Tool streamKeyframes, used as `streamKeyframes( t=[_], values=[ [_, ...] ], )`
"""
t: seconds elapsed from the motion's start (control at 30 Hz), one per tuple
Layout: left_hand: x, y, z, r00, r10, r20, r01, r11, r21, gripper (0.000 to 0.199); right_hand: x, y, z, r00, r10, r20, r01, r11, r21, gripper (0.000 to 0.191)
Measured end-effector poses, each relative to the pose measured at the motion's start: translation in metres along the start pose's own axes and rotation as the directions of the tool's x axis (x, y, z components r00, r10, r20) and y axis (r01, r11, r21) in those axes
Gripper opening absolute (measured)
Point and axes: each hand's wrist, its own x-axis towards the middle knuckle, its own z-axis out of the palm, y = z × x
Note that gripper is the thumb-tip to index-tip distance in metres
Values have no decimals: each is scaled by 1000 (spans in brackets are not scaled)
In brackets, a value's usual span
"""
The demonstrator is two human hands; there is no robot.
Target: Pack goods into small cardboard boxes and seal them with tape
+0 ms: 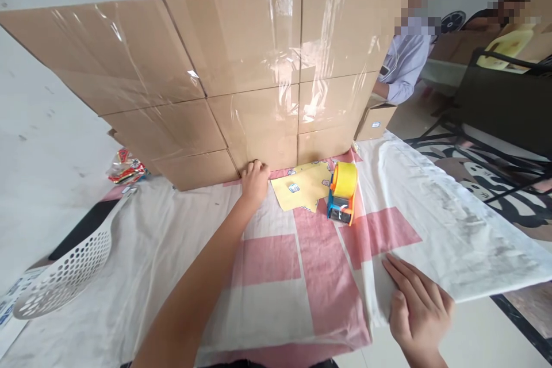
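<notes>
The taped cardboard panel (254,69) stood on the cloth-covered desk (267,313), its broad face toward the wearer. The left hand (256,181) was at its lower edge with fingers curled; probably this contact steadied the base. Whether this grip had closed on the edge could not be determined. The right hand (420,310) was at the near edge of the desk, palm down, grip open with fingers extended, retaining nothing visible.

The tape dispenser (342,192) overlapped or adjoined the right end of the yellow sheet (297,187); both lay between the hands, presumably for ready access. They occupied the surface before the panel's right half.

The panel obstructed the view behind it. A small carton (375,121) and another person's sleeve (407,63) showed past its right edge. Red packets (126,168) and a perforated white scoop (73,282) lay at left.
</notes>
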Motion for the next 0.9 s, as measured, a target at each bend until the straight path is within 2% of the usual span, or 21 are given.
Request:
streamKeyframes(
  t=[0.13, 0.27, 0.43, 0.6, 0.73, 0.83, 0.9],
  values=[
    [-4, 13, 4, 994, 114, 0, -112, 981, -159, 23, 0, -1, 1, 1000, 15, -20, -15, 1000, 8, 40],
    [12, 43, 22, 983, 181, 10, -171, 943, -287, 17, 2, -3, 0, 1000, 22, -16, -22, 1000, 8, 39],
    [26, 71, 32, 966, 244, 90, -205, 926, -317, 13, 3, -5, -2, 1000, 23, -13, -22, 1000, 11, 39],
    [31, 78, 26, 950, 276, 144, -226, 929, -293, 9, 4, -5, -2, 1000, 22, -21, -22, 1000, 14, 39],
    [33, 64, 9, 949, 255, 187, -190, 933, -306, 4, 4, -5, -1, 1000, 22, -10, -22, 1000, 11, 39],
    [24, 29, -15, 972, 154, 176, -96, 950, -298, 16, -1, -6, -4, 1000, 30, 10, -30, 999, 31, 37],
    [11, -3, -35, 987, 49, 155, -8, 967, -253, 20, 0, -6, -10, 995, 93, 45, -95, 995, 37, 34]
  ],
)
